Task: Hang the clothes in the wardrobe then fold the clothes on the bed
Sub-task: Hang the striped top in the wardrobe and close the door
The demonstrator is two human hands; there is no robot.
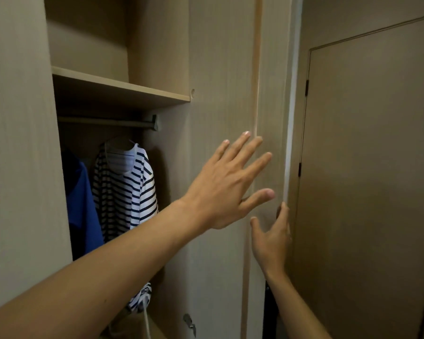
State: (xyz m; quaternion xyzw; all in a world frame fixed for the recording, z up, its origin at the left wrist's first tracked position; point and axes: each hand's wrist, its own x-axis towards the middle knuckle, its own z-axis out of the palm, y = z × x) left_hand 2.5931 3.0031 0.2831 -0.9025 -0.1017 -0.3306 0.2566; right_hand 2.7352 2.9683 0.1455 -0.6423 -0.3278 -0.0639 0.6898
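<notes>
Left hand [227,184]: fingers spread wide and straight, palm against the wardrobe door panel [220,81], holding nothing. Right hand [271,238]: at 5 o'clock of the left hand, on the panel's right edge. Its thumb and forefinger are extended and its other fingers are hidden, so grip cannot be determined. Striped shirt [127,192]: hangs under the rail [108,121] in the open wardrobe [17,143], at 9 o'clock of the left hand. Blue garment [81,204]: hangs just beside the shirt, at its 9 o'clock
</notes>
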